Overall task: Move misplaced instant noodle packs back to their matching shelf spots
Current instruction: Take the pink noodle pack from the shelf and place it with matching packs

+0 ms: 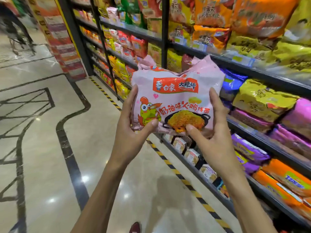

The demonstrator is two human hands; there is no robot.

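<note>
I hold a pink instant noodle multipack (pixel 176 96) upright in front of me, its face with a cartoon chicken and a pan of noodles turned toward me. My left hand (pixel 133 130) grips its lower left edge, thumb on the front. My right hand (pixel 212 132) grips its lower right edge, thumb on the noodle picture. The pack hangs in the aisle beside the black shelving (pixel 252 126) on my right. Purple packs (pixel 249 148), yellow packs (pixel 262 100) and orange packs (pixel 286 180) fill the nearby shelves.
More yellow, orange and red noodle packs (pixel 210 36) fill the upper shelves. A yellow-black hazard strip (pixel 168 163) runs along the shelf base on the glossy tiled floor (pixel 50 115). A stacked carton display (pixel 64 42) stands at the aisle's far end. A person's legs (pixel 15 31) show at the upper left.
</note>
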